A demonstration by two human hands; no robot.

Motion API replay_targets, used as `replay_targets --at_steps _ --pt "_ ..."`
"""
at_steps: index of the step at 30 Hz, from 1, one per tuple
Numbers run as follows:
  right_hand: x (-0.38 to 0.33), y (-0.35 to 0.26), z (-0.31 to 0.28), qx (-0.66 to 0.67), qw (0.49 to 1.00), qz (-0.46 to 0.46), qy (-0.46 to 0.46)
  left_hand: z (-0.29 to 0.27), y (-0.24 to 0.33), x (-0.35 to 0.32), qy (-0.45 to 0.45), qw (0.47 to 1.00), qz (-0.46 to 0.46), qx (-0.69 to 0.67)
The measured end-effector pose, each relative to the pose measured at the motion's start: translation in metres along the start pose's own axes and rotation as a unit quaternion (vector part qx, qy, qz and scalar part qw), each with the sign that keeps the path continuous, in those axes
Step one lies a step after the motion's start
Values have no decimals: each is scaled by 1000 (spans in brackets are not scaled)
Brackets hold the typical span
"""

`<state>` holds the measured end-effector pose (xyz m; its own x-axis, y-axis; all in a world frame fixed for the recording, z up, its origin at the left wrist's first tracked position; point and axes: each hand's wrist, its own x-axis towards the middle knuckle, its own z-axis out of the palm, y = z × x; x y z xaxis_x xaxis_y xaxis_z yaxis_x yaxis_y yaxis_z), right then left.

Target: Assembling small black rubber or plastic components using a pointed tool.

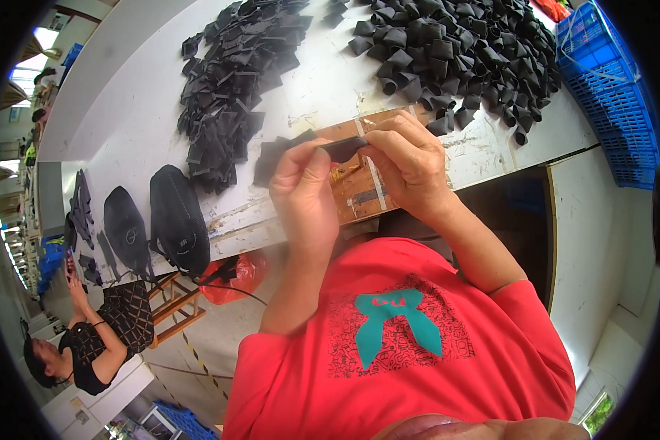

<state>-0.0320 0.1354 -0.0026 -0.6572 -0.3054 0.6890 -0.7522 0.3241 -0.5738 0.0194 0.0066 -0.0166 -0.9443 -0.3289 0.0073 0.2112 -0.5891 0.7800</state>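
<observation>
Between my hands a small black fabric piece [344,149] is stretched above the near edge of the white table [312,92]. My left hand [306,180] pinches its left end between thumb and fingers. At the other end, the fingertips of my right hand [411,158] are closed on it. More black fabric [270,158] lies on the table just behind my left hand. Under the held piece is a brown board [361,192] with strips of tape across it.
Flat black fabric pieces [224,95] are heaped at the left, and looped black pieces [462,51] at the right. Two black padded items [177,220] lie at the left edge. A blue crate [609,95] stands far right. Another person [88,345] works at the left near a wooden stool [176,308].
</observation>
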Motion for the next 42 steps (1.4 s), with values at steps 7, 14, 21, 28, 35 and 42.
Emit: replay_targets --at_steps 7,14,21,28,35,42 --pt "7 12 -14 137 974 150 -101 -16 -4 4 39 987 34 149" --pt "-26 32 -15 247 869 427 -42 -110 -37 40 101 835 84 534" --pt "-77 17 -1 281 807 504 -127 -95 -53 56 116 595 95 790" --pt "-82 16 5 256 809 498 -179 -94 -50 68 62 541 3 839" --pt "-56 -11 10 165 896 369 -186 -94 -10 52 98 680 176 705" --pt "-34 -30 21 161 958 227 -70 -37 14 -6 -34 976 -162 140"
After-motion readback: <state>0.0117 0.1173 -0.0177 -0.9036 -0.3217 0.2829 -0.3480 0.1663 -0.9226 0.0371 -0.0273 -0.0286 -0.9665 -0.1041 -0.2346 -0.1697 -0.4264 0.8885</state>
